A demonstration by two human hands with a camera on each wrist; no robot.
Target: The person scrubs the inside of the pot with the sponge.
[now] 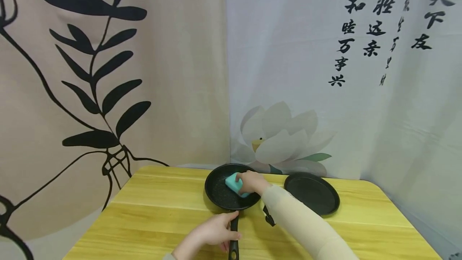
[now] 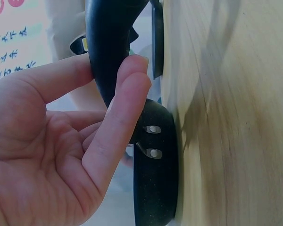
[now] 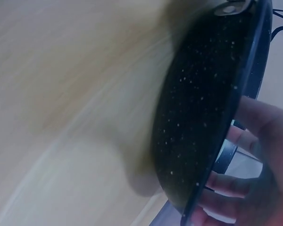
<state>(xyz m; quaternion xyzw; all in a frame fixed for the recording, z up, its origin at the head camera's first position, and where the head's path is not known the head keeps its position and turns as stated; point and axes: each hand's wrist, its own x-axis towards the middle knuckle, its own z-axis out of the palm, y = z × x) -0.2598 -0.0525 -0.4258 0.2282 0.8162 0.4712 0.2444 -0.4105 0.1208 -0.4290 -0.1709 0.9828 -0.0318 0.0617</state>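
A black frying pan [image 1: 218, 193] sits toward the back of the table, its handle [image 1: 234, 250] pointing at me. With thumb and fingers on either side, my left hand [image 1: 216, 230] holds that handle; in the left wrist view its fingers lie along the handle [image 2: 106, 52] near the riveted joint. Inside the pan, a turquoise sponge [image 1: 232, 181] is gripped by my right hand [image 1: 252, 182] against the inner surface. From the right wrist view, the pan's speckled outer wall [image 3: 198, 108] hides most of the sponge, and the right fingers [image 3: 226, 183] reach over the rim.
To the right of the pan lies a flat round black pan or plate [image 1: 312, 193]. The wooden table [image 1: 155, 212] ends at the back near a printed curtain [image 1: 187, 71]. My right forearm [image 1: 306, 228] crosses over the table's right part.
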